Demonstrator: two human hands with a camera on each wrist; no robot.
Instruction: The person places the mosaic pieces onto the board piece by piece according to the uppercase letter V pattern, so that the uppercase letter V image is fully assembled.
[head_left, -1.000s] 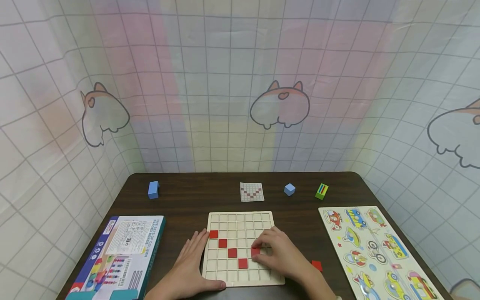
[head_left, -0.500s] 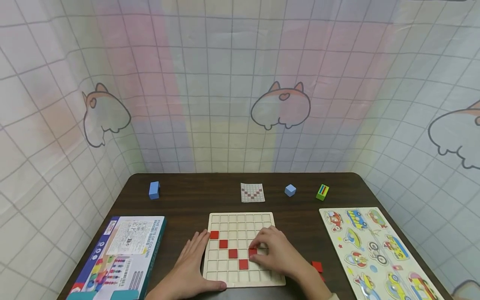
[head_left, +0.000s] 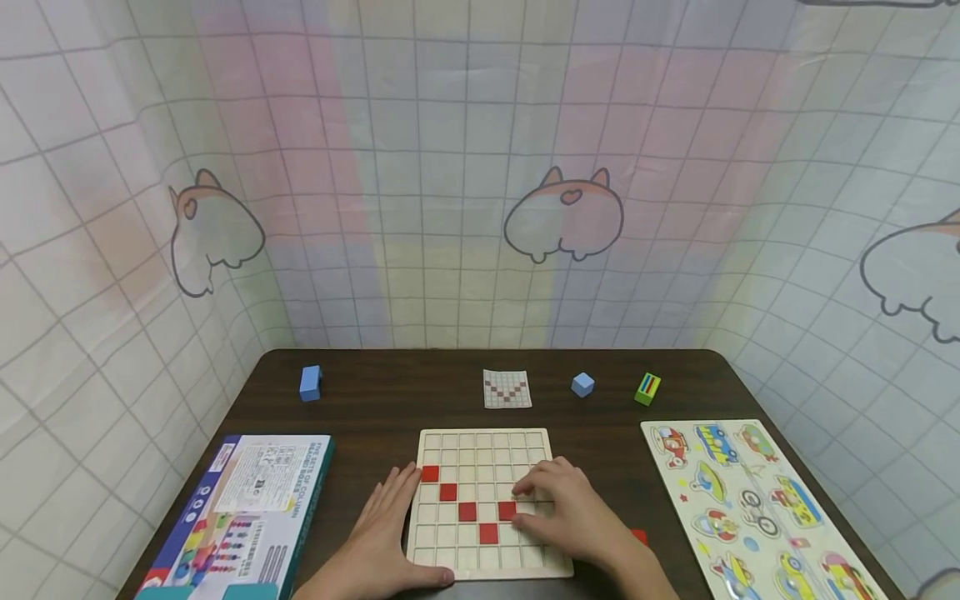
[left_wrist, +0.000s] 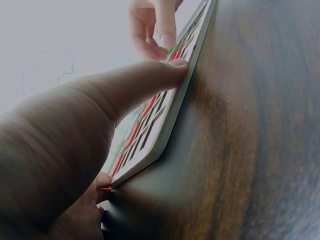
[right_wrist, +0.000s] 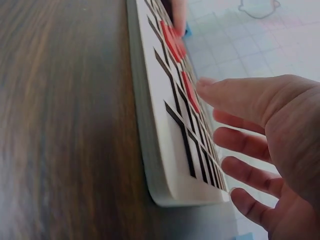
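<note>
A cream grid board point(head_left: 480, 437) lies on the dark table, several red square tiles point(head_left: 467, 512) set in its cells. My left hand point(head_left: 378, 537) rests along the board's left side with extended fingers; its thumb touches the front edge, as the left wrist view also shows. Over the right part of the grid is my right hand point(head_left: 566, 510), thumb and forefinger apart, right beside the rightmost red tile point(head_left: 506, 510). Nothing is held between those fingers; the right wrist view shows them spread above the board. Another red tile point(head_left: 639, 536) peeks out past my right forearm.
Behind the board lies a small card point(head_left: 507, 389) with a printed V of squares. Blue blocks point(head_left: 311, 383) and a green striped block point(head_left: 647, 389) are along the back. A box point(head_left: 262, 508) flanks the left; a vehicle puzzle board point(head_left: 738, 508) flanks the right.
My right hand has set the red tile slightly leftward into its cell, let go of it and drawn a little to the right. The left hand has stayed at the board's edge.
</note>
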